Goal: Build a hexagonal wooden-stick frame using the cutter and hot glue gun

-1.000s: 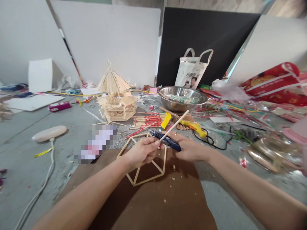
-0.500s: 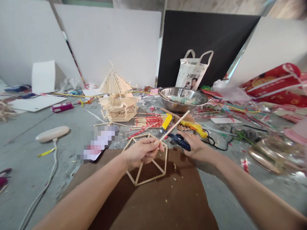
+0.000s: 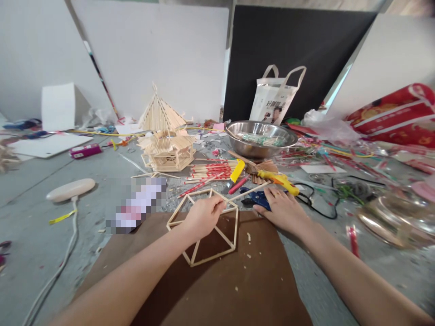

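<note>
Near mid-frame, the left hand's [image 3: 205, 215] grip is pinching a thin stick [image 3: 247, 192] above a wooden hexagon [image 3: 224, 238]. The right hand [image 3: 283, 208] is lying spread over a blue tool [image 3: 260, 199]. Keeping the stick clear is probably sparing the joints. Upper right, a bag [image 3: 272, 102] is showing 好, other characters blurring.

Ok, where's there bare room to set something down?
The near end of the brown mat, this side of the stick frame, is mostly bare. So is the floor between mat and white cable. Around your right hand, it's crowded: blue tool, yellow corded tool.
</note>
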Demonstrator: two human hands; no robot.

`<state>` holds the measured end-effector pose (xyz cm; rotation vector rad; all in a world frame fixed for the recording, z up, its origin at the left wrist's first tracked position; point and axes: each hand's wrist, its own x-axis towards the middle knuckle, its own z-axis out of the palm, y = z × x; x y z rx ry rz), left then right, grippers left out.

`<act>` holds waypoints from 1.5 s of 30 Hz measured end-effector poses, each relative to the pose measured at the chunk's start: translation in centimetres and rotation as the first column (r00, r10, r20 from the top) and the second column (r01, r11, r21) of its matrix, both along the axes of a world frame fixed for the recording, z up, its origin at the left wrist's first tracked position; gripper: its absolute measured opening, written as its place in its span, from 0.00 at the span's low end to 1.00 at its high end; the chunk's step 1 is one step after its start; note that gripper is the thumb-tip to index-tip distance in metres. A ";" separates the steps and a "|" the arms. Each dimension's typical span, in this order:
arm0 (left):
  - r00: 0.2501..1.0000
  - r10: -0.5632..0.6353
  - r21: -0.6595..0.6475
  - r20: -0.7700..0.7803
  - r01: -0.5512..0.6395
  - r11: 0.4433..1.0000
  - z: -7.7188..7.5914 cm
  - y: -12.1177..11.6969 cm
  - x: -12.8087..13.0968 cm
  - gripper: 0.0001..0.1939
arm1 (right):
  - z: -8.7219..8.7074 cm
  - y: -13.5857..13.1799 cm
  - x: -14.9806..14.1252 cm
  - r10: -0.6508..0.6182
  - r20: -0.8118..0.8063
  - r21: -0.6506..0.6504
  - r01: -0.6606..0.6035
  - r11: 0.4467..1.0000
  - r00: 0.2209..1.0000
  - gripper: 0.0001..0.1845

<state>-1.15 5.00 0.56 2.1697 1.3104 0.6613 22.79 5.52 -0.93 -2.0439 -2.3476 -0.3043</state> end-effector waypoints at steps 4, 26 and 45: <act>0.999 -0.002 0.015 -0.047 0.003 1.000 -0.3 -0.1 0.2 0.14 | 2.1 -1.7 -2.0 0.017 -0.097 0.161 -0.001 0.987 0.995 0.23; 0.982 -0.059 0.046 -0.180 0.068 0.997 -0.6 -1.0 0.9 0.13 | 1.8 -2.5 -6.1 0.539 -0.098 0.356 -0.476 0.804 0.837 0.14; 0.913 0.018 0.223 -0.407 0.080 0.972 -0.9 -1.6 1.1 0.14 | 1.1 -3.2 -6.3 0.446 -0.110 0.312 -0.395 0.864 0.888 0.16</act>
